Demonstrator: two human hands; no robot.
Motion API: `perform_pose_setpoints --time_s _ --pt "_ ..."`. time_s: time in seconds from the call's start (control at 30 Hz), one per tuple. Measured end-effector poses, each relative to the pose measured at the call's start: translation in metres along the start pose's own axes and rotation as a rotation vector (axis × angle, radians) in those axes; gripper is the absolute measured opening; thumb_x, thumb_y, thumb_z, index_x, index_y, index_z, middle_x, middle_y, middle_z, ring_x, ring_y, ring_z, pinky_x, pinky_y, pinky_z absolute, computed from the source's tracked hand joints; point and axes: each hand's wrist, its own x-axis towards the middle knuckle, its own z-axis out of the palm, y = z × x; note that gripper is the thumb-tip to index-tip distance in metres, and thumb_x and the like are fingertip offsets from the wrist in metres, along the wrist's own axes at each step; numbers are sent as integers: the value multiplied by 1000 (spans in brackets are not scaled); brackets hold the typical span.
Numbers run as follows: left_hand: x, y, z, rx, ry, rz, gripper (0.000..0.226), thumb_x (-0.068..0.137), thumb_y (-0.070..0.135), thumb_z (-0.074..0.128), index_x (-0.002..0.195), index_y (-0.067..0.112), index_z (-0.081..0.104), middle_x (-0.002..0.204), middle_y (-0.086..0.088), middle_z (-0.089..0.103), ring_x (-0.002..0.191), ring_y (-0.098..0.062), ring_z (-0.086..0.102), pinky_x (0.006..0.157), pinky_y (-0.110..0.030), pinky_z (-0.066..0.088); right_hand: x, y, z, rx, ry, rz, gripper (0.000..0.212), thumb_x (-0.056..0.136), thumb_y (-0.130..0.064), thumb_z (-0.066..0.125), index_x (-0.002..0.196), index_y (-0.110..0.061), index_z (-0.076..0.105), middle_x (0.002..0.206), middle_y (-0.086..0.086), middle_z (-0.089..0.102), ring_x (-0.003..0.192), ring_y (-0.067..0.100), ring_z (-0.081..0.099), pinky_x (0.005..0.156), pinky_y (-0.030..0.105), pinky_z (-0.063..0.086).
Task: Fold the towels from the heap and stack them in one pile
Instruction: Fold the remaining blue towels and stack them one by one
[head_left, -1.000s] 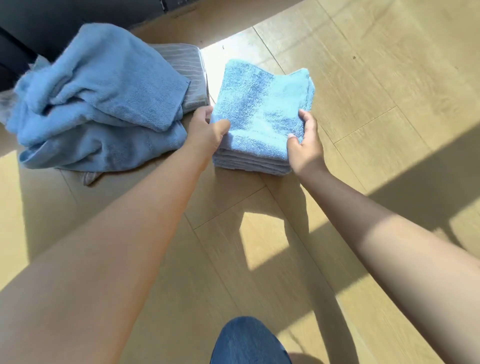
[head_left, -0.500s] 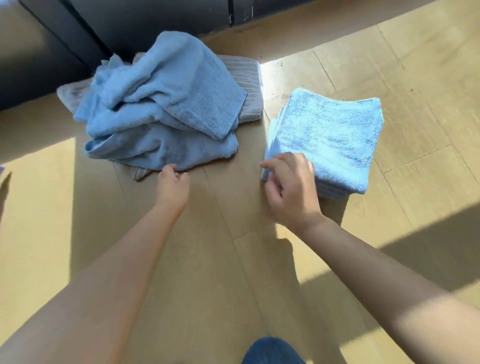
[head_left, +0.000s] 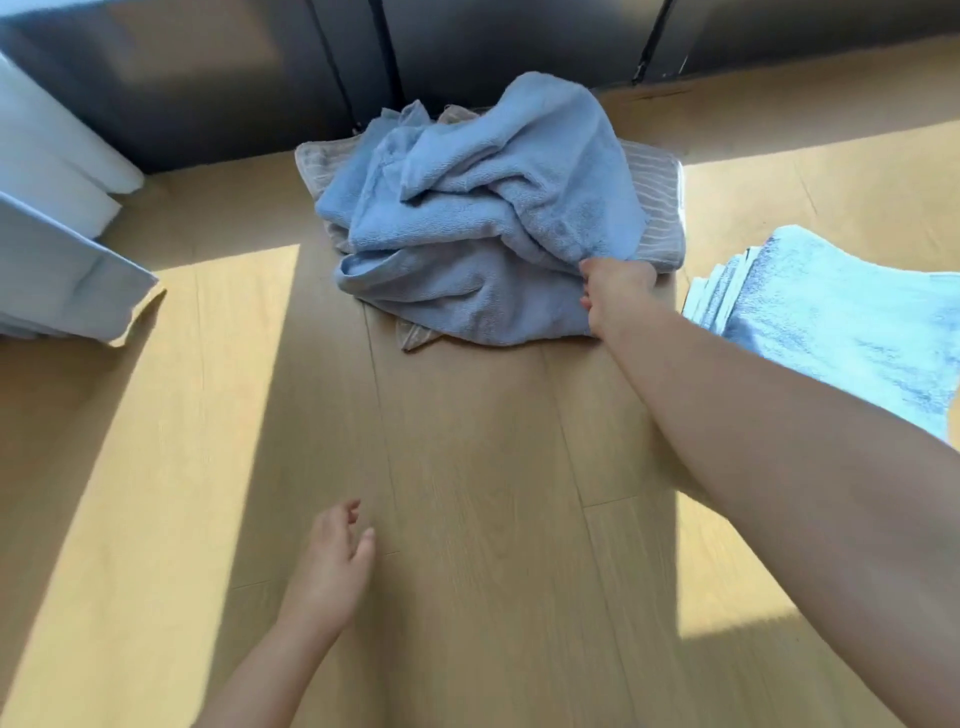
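Observation:
A heap of crumpled blue towels (head_left: 483, 218) lies on the wooden floor near the dark wall, on top of a grey striped towel (head_left: 657, 208). My right hand (head_left: 613, 291) reaches across to the heap's right front edge and grips the top blue towel there. At the right edge of the view sits the pile of folded blue towels (head_left: 831, 322), in bright sun. My left hand (head_left: 332, 566) hovers low over the bare floor, apart from the heap, its fingers relaxed and holding nothing.
A pale blue-grey cloth or bedding edge (head_left: 57, 270) juts in at the left, with white fabric (head_left: 47, 156) behind it. A dark wall or cabinet front (head_left: 234, 78) runs along the back. Wooden floor (head_left: 467, 493) stretches between me and the heap.
My right hand left the folded pile and moved left to grip the heap's top towel. My left hand drew back from the heap toward me. The view shifted left.

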Motion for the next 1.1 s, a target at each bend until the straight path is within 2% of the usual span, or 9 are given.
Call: perform_pose_setpoints --time_s 0.1,0.2,0.27,0.37,0.53,0.6,0.73,0.9,1.1 --pt "1 -17 -11 -1 18 -95 39 93 9 47 130 -2 43 129 -20 47 116 -35 48 103 -43 36 -4 -4 5 136 107 -50 7 85 -15 59 87 -14 52 73 -1 50 57 9 44 50 20 38" --pt "-1 -9 -15 29 11 -18 41 94 13 46 133 1 40 130 -16 46 118 -31 47 103 -40 36 -3 -9 6 226 248 -203 7 84 -14 62 81 -16 55 76 -1 55 64 12 49 65 24 44" --pt "-2 1 -13 62 -4 68 42 95 17 45 135 6 38 131 -11 45 121 -25 45 103 -35 35 -5 -15 3 109 267 -310 8 85 -16 61 92 -13 59 84 -1 57 77 14 51 77 26 44" --pt "-2 15 -5 48 -2 99 44 95 19 44 137 9 36 133 -9 44 122 -24 44 104 -34 35 -14 -20 -1 -150 272 -496 10 84 -24 61 78 -16 56 85 -1 56 83 16 52 78 26 43" --pt "-8 35 6 29 -6 135 47 95 20 43 140 9 32 138 -8 40 127 -23 41 108 -35 34 -19 -29 -5 -459 152 -696 29 81 -10 51 109 -12 60 111 11 57 102 26 53 94 37 44" --pt "-12 40 9 52 -6 169 47 96 21 43 140 11 31 138 -7 40 128 -22 40 108 -33 33 -19 -45 -10 -529 145 -713 8 87 -12 51 89 -12 59 93 6 55 88 21 48 80 28 41" --pt "-12 47 5 73 2 210 48 96 22 41 141 11 29 141 -7 38 130 -22 38 109 -34 32 -28 -66 -21 -725 162 -758 35 87 -10 46 55 -16 35 66 5 41 73 19 37 54 29 22" --pt "0 71 -18 54 92 230 47 96 20 40 140 8 31 138 -11 40 125 -27 41 106 -40 35 -53 -29 -23 -748 93 -621 37 87 -14 44 54 -15 26 57 1 30 57 22 30 47 28 20" --pt "2 94 -26 43 154 264 44 95 20 40 137 9 35 135 -11 42 123 -29 44 103 -45 38 -94 51 -27 -610 -54 -480 27 90 -12 44 64 -9 39 67 4 43 73 21 39 54 29 22"
